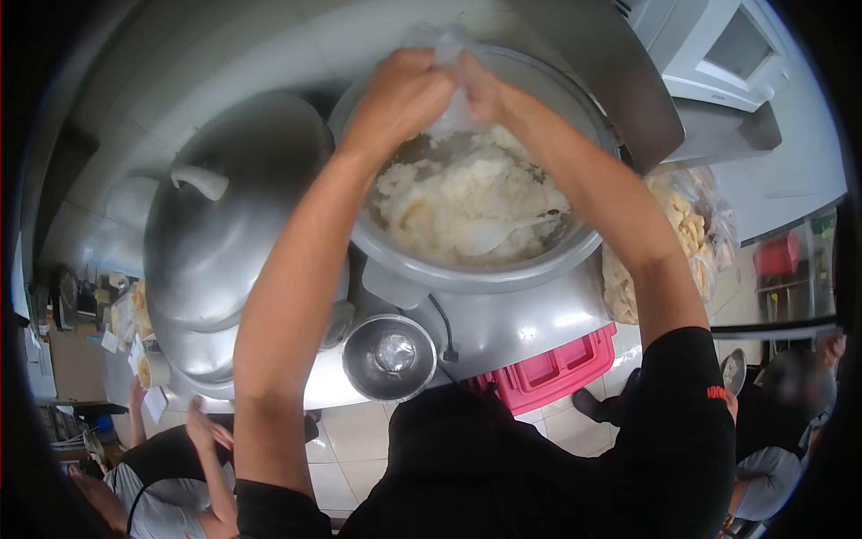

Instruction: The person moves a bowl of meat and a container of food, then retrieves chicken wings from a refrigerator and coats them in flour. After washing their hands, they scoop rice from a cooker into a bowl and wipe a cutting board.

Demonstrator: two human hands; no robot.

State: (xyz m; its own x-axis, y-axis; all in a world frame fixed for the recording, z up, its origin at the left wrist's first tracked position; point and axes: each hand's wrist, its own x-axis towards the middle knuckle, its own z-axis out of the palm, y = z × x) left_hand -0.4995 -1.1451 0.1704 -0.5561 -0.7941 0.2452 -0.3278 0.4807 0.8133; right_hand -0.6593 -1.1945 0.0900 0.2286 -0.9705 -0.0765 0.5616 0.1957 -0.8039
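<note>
Both of my hands are together over the far side of a large round pot [422,267] of white rice [449,198]. My left hand [409,94] is closed on a clear plastic bag [452,45]. Close beside it on the right, my right hand [480,88] also grips the bag. The bag's lower part hangs between my wrists above the rice; its contents are hard to make out. A white paddle [485,235] lies on the rice near the pot's front edge.
A big domed metal lid [238,207] stands left. In front sit a metal bowl [390,357] and a pink crate [557,366]. Bagged food [678,216] lies right, below a white appliance [727,54]. People work at lower left [171,476] and lower right [781,422].
</note>
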